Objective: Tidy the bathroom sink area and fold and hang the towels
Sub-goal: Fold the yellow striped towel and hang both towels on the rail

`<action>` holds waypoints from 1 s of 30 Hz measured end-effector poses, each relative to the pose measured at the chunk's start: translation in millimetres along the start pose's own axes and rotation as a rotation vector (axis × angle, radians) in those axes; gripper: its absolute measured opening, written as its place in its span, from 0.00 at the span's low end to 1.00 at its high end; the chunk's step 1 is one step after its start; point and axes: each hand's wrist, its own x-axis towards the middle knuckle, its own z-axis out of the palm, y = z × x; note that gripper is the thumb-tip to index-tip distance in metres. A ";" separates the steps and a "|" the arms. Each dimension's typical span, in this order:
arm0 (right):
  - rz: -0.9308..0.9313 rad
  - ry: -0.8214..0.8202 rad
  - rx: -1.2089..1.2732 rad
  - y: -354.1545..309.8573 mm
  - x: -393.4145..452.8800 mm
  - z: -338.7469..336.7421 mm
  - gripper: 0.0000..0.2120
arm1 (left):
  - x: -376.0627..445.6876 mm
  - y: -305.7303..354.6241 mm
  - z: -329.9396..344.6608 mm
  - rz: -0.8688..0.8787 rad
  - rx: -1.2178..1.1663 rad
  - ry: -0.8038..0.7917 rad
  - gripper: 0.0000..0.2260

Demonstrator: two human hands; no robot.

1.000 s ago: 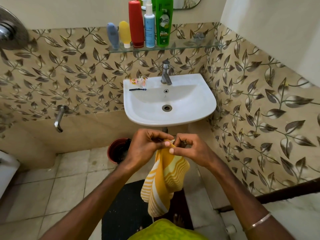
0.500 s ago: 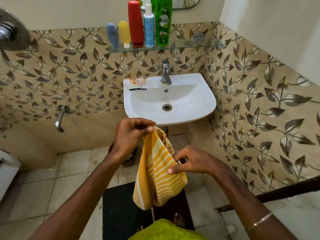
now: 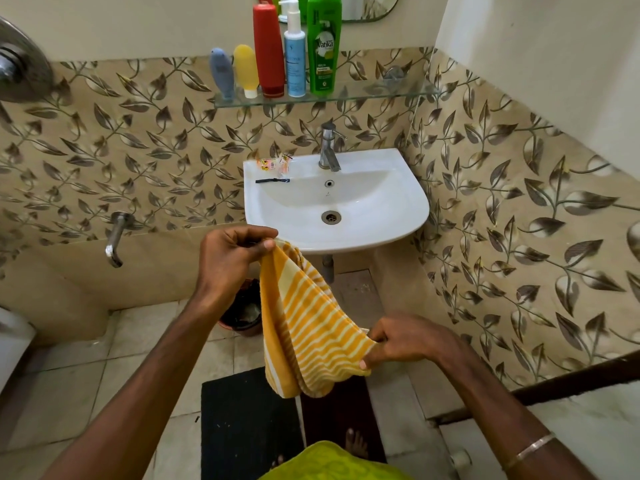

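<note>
I am seeing the left hand [image 3: 230, 258] pinching the top corner of the towel [image 3: 304, 327], holding it up just in front of the sink [image 3: 408, 216] rim. The right hand [image 3: 405, 341] is gripping the towel's lower edge, fingers curled round it. The towel is hanging slack between both hands, above the mat [image 3: 242, 427]. Bottles [image 3: 294, 53] are standing on the shelf [image 3: 381, 93] above the tap [image 3: 329, 147].

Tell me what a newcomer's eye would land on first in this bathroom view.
First the yellow striped towel, stretched in mid-air in front of the white sink: the left hand pinches its top corner, the right hand its lower edge. Next, the tall red bottle and green bottle on the glass shelf above the tap.
</note>
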 end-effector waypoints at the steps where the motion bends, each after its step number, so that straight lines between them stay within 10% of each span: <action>1: 0.028 0.003 -0.009 5.0 -0.4 0.0 0.15 | 1.1 -0.9 -1.9 -0.001 -0.002 0.003 0.09; 14: 0.302 0.435 0.058 46.9 3.6 -17.6 0.16 | 2.7 -17.3 -14.3 0.006 0.089 -0.021 0.08; 22: -0.003 0.990 -0.065 56.9 -16.0 -22.7 0.06 | 12.2 -24.6 -46.2 -0.052 0.068 0.057 0.09; 30: -0.180 1.214 -0.034 50.3 -19.8 -31.2 0.11 | 15.1 -26.1 -49.2 -0.053 0.064 0.080 0.10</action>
